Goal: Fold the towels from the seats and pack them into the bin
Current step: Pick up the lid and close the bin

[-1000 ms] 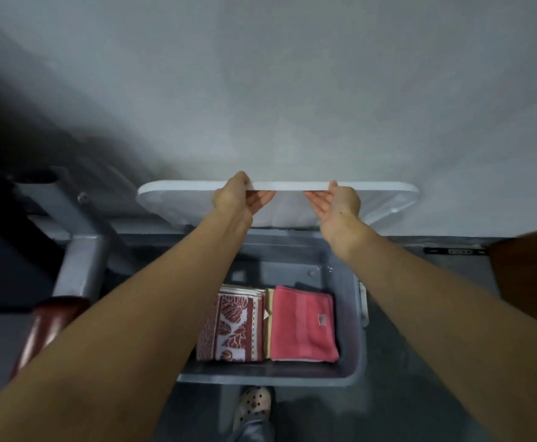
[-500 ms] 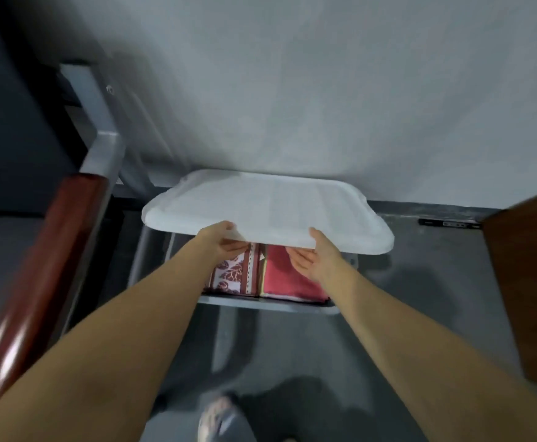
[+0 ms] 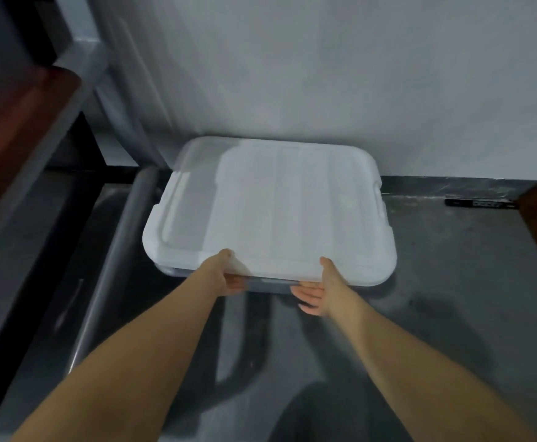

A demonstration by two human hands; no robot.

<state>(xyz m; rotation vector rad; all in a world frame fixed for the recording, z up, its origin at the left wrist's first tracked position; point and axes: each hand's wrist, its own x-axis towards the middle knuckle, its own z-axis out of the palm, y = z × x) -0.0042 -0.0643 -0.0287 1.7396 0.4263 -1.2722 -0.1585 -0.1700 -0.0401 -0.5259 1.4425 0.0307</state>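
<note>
Lid (image 3: 270, 212): white, cloudy plastic; rectangular with rounded corners; raised rim round a shallow ribbed panel; moulded tabs on both short sides. Lying roughly level over the bin and covering it.
Bin (image 3: 272, 284): grey plastic, only a strip of the front rim showing under the lid, between the hands. Standing on the floor, back close to the wall. Contents hidden by the lid.
Left hand (image 3: 224, 275): pinching the lid's front edge, thumb on top, fingers curled beneath.
Right hand (image 3: 321, 288): gripping the same edge further right, thumb over the rim, fingers tucked under, palm turned up.
Floor (image 3: 452, 282): dark grey, smooth, faint sheen, scuffed.
Wall (image 3: 324, 74): pale, matt, plain.
Seat (image 3: 21, 129): reddish-brown polished wood with a grey metal edge, far left, blurred.
Metal tube (image 3: 114, 266): round, grey, slanting down just left of the bin.
Black strip (image 3: 479, 203): flat, narrow, on the floor at the wall's foot, right of the bin and well apart from it.
</note>
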